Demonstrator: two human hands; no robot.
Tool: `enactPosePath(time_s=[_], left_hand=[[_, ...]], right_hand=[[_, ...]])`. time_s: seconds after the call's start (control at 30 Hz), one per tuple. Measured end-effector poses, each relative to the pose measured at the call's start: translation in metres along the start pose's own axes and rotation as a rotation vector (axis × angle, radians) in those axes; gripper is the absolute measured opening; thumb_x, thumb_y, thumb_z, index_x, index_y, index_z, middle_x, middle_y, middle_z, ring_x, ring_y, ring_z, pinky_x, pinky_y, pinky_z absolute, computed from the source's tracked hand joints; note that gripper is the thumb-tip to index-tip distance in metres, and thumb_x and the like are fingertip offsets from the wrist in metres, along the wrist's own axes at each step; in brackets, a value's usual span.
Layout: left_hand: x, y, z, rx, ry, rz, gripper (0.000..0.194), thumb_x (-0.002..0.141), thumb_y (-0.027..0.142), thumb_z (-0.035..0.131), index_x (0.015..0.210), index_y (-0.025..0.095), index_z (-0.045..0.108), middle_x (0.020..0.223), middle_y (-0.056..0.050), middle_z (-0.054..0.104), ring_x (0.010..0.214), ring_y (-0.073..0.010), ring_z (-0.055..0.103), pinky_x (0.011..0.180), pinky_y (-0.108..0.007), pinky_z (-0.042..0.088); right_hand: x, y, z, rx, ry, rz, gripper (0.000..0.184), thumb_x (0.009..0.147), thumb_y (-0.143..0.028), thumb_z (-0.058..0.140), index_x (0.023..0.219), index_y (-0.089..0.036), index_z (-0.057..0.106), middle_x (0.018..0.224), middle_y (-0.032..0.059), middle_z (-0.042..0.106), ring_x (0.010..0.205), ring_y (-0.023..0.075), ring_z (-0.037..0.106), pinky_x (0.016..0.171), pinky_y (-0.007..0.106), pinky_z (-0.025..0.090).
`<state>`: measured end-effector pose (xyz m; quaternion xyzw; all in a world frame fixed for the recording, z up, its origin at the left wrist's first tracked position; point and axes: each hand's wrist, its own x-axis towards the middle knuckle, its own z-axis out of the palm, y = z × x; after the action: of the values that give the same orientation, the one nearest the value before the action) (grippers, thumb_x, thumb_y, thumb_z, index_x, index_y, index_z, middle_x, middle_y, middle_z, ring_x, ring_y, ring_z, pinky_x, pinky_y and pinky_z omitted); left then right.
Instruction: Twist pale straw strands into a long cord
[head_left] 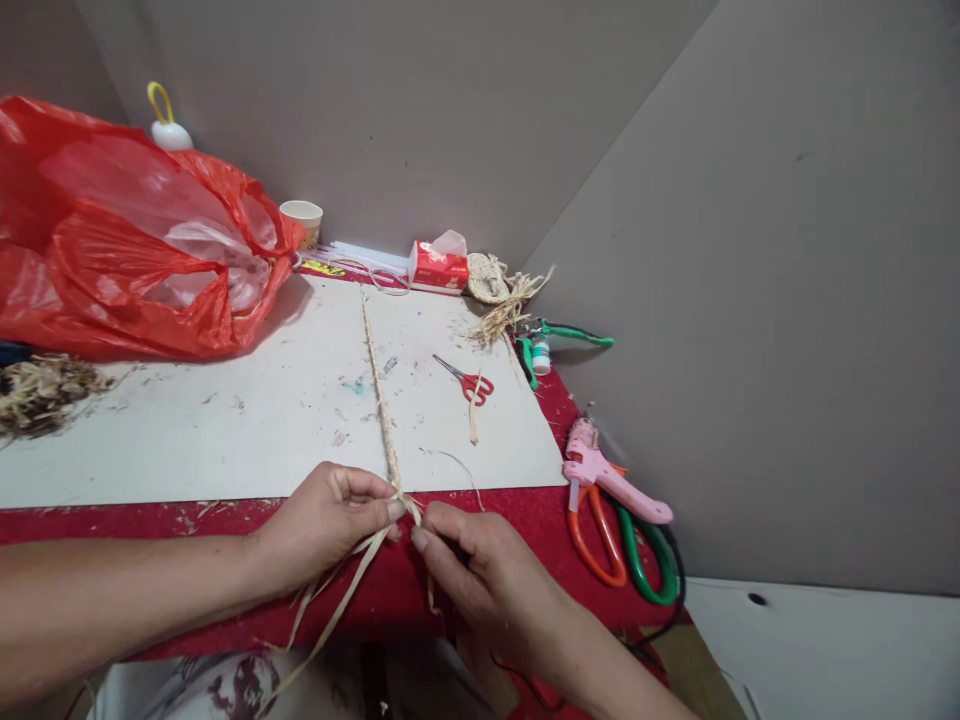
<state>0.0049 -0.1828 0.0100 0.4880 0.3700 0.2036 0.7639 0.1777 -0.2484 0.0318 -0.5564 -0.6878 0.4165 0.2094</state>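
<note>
A long, thin straw braid (382, 405) runs across the white board toward the back, its near end between my hands. My left hand (326, 525) pinches that end between thumb and fingers. Close beside it, my right hand (480, 560) is closed on a pale straw strand (414, 510) coming off the braid. Loose flat strands (349, 593) hang down below my left hand over the table's front edge. Small red-handled scissors (474, 387) lie on the board beyond my right hand, with a short straw piece across the handles.
A red plastic bag (135, 270) fills the left. At the back are a paper cup (302, 222), a tissue pack (439, 268) and a coiled straw piece (487, 278). Green-handled pliers (574, 332), a pink glue gun (607, 472) and orange-handled shears (598, 540) lie right. Grey walls border the table.
</note>
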Motion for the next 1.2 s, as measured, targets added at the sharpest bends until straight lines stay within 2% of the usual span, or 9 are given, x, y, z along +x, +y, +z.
enactPosePath(time_s=[0.13,0.37,0.47,0.63,0.77,0.83,1.07,1.2], left_hand=[[0.000,0.000,0.001,-0.034,-0.001,-0.007,0.026,0.072,0.038,0.068,0.068,0.013,0.068,0.065,-0.001,0.064,0.060,-0.0096,0.052,0.060,-0.020,0.039],[0.000,-0.001,0.000,-0.029,0.001,-0.009,0.027,0.072,0.039,0.067,0.072,0.013,0.069,0.066,-0.002,0.065,0.061,-0.0103,0.053,0.062,-0.021,0.040],[0.001,-0.001,-0.001,-0.019,0.001,-0.012,0.026,0.073,0.039,0.066,0.073,0.013,0.069,0.066,-0.002,0.064,0.060,-0.0093,0.051,0.062,-0.020,0.039],[0.000,0.000,0.000,-0.006,0.011,-0.029,0.024,0.073,0.037,0.067,0.072,0.013,0.069,0.065,-0.001,0.064,0.060,-0.0095,0.051,0.060,-0.020,0.038],[-0.001,0.002,0.001,-0.026,0.016,-0.052,0.025,0.072,0.038,0.068,0.074,0.013,0.069,0.067,-0.002,0.065,0.060,-0.0103,0.052,0.060,-0.020,0.038],[0.000,0.002,0.001,-0.039,0.018,-0.053,0.025,0.071,0.038,0.069,0.072,0.013,0.069,0.066,-0.002,0.065,0.060,-0.0102,0.052,0.060,-0.020,0.038],[0.001,-0.002,0.001,-0.089,0.031,-0.034,0.025,0.069,0.036,0.071,0.073,0.011,0.069,0.065,-0.002,0.064,0.060,-0.0095,0.051,0.060,-0.021,0.037],[0.000,-0.002,0.001,-0.091,0.021,-0.039,0.025,0.070,0.035,0.071,0.073,0.011,0.069,0.067,-0.003,0.065,0.061,-0.0096,0.052,0.061,-0.021,0.037]], right_hand=[[-0.001,-0.002,0.000,0.006,-0.042,0.005,0.022,0.093,-0.026,0.036,0.081,-0.019,0.053,0.062,-0.0041,0.052,0.053,0.0080,0.046,0.053,0.018,0.033],[-0.004,-0.001,-0.006,-0.048,-0.020,-0.008,0.022,0.093,-0.027,0.038,0.081,-0.020,0.054,0.061,-0.0047,0.049,0.053,0.0085,0.043,0.051,0.018,0.032],[-0.006,0.004,-0.006,-0.087,0.033,0.019,0.024,0.092,-0.030,0.041,0.079,-0.020,0.058,0.059,-0.0041,0.050,0.052,0.0090,0.041,0.050,0.019,0.032],[-0.005,0.011,-0.002,-0.029,0.174,-0.007,0.027,0.090,-0.032,0.045,0.086,-0.020,0.069,0.064,-0.0015,0.060,0.055,0.0103,0.049,0.053,0.019,0.036],[-0.003,0.011,0.003,-0.067,0.336,-0.023,0.029,0.088,-0.032,0.048,0.073,-0.017,0.068,0.054,-0.0008,0.055,0.048,0.0102,0.045,0.047,0.019,0.034],[-0.001,0.010,0.005,-0.103,0.369,-0.050,0.029,0.087,-0.030,0.048,0.068,-0.016,0.066,0.052,-0.0011,0.053,0.046,0.0096,0.043,0.045,0.019,0.032],[0.000,0.011,0.012,-0.199,0.357,-0.062,0.032,0.088,-0.028,0.047,0.058,-0.017,0.053,0.050,-0.0021,0.048,0.045,0.0078,0.038,0.045,0.019,0.028],[-0.001,0.011,0.012,-0.218,0.304,-0.097,0.030,0.089,-0.027,0.045,0.062,-0.018,0.054,0.053,-0.0020,0.050,0.047,0.0081,0.040,0.048,0.020,0.028]])
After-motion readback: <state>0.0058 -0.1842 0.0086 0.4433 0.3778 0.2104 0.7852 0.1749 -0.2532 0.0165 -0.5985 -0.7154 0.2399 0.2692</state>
